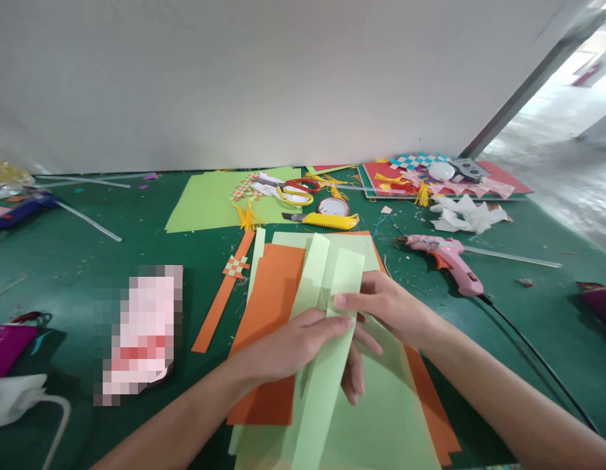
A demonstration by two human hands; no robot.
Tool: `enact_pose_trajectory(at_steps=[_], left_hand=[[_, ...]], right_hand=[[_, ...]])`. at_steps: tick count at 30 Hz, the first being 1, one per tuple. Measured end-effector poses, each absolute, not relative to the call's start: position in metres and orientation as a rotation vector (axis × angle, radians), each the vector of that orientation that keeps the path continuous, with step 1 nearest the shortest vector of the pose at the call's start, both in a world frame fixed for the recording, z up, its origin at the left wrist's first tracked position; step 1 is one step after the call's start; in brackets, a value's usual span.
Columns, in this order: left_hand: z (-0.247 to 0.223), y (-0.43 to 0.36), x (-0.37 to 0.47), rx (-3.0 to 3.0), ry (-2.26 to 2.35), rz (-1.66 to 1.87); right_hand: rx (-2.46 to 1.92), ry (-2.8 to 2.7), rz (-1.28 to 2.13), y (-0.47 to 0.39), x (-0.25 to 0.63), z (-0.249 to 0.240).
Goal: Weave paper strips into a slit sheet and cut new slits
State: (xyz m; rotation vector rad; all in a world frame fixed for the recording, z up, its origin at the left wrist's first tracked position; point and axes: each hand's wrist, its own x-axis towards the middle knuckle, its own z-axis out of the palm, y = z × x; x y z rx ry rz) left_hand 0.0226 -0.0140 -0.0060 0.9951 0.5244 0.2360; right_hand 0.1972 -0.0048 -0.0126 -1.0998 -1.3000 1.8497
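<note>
— What have you got there?
— One long strip of pale green paper [327,385], plain, flat and straight-edged, slanting towards me from its squared far end. It's above one wide pale green paper sheet [381,418].
— And your fingers?
— My left hand [303,341] pinches it, thumb on top, fingers underneath. My right hand [394,307] grips it just beyond, thumb lying across its face.
— How many pieces beside it?
— One pale green paper piece [307,281] at its left; whether the two join, I can't tell. Then one broad orange paper piece [271,294], and one narrow green paper strip [259,247] along that.
— Tools?
— One pink plastic glue gun [433,244] on my right, one yellow-handled cutter knife [332,220] ahead.
— Anything with a tassel on my side?
— One slim orange paper band [217,310] bearing one woven checked square [236,266], one yellow tassel [249,217] at its far end.
</note>
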Motion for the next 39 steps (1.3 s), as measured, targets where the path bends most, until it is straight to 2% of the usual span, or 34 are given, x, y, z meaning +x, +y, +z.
enact_pose_trajectory(at_steps=[4,20,30,39], left_hand=[[-0.009,-0.014,0.022,0.995,0.518,0.256],[-0.004,-0.012,0.024,1.040,0.548,0.235],[-0.001,-0.014,0.023,1.057,0.516,0.219],[-0.007,-0.009,0.019,1.054,0.606,0.390]], right_hand=[[-0.981,-1.307,1.934,-0.009,0.192,-0.015],[-1.000,-1.233,1.953,-0.009,0.190,-0.013],[-1.203,-1.082,1.647,0.003,0.207,-0.015],[-1.150,-1.366,1.850,0.001,0.207,-0.004]])
